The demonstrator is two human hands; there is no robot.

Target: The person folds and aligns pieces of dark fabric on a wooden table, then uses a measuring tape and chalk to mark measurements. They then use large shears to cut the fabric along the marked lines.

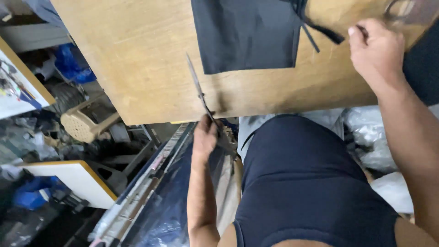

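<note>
The left hand [204,137] grips the handles of scissors [201,93] at the desk's [137,59] near edge, blades closed and pointing far across the wood. The right hand [375,48] rests at the far right of the desk, fingers curled onto a thin dark strip [320,29]. Between them lies a dark cloth [244,34], flat on the desk, just right of the scissor tip.

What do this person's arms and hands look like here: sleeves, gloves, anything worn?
Both arms are bare from shoulder to fingertips: no sleeves, gloves, watch or rings show. The left hand and right hand are ungloved, nails short on the right. The person wears a dark navy sleeveless top, which leaves the arms uncovered.
</note>
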